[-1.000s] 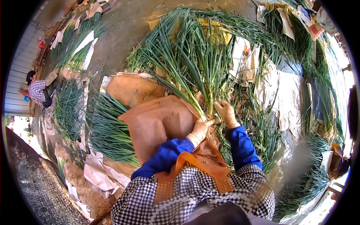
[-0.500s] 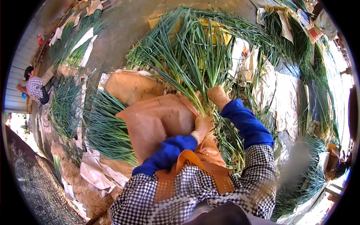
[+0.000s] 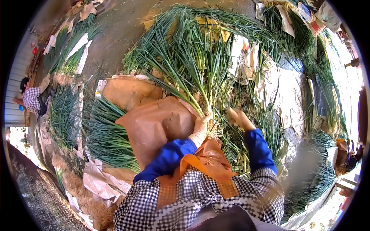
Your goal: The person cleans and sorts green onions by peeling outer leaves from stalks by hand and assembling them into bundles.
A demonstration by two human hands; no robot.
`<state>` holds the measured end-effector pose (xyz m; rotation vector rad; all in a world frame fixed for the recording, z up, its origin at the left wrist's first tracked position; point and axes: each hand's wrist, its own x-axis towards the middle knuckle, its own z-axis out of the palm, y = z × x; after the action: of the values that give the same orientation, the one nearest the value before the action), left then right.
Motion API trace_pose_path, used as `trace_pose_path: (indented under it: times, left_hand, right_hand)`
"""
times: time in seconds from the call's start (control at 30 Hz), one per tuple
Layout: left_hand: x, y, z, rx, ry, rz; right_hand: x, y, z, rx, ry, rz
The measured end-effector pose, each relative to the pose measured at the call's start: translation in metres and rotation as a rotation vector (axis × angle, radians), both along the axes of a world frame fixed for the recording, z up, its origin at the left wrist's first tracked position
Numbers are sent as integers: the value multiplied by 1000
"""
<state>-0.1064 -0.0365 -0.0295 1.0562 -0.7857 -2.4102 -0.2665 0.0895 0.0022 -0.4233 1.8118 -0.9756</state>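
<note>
My left hand (image 3: 201,129) is closed around the root ends of a few green onions (image 3: 200,101), whose long leaves fan up and to the left. Pale, stringy roots (image 3: 213,133) hang just right of its fingers. My right hand (image 3: 239,118) is apart from the held stalks, to their right, over a heap of stripped leaves (image 3: 233,148). Motion smears its fingers, and whether anything is in them cannot be made out. Behind the hands lies a large pile of green onions (image 3: 173,42). An orange-brown apron (image 3: 160,127) covers my lap.
More green onions (image 3: 108,134) lie to the left beside a brown sheet (image 3: 131,92). Paper sacks (image 3: 287,96) cover the ground at right. Further bundles (image 3: 308,50) line the far right. Another person (image 3: 31,96) sits at the far left, by a wall.
My right hand has come off the stalks and moved down and right. My left hand still grips the green onions and sits slightly further left.
</note>
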Motion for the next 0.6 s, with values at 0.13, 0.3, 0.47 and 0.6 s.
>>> trace_pose_path:
  times: [0.13, 0.3, 0.47, 0.6]
  left_hand:
    - [-4, -3, 1, -4, 25, -30]
    - [1, -6, -10, 17, -102, -119]
    - [-5, -2, -28, 224, 84, -160]
    - [-1, -3, -16, 346, 82, -112]
  right_hand:
    - [8, -99, -46, -133, 386, 33]
    - [29, -89, -25, -177, 512, -185]
    - [40, -27, -25, -168, 995, -50]
    - [58, 37, -31, 17, 976, 232]
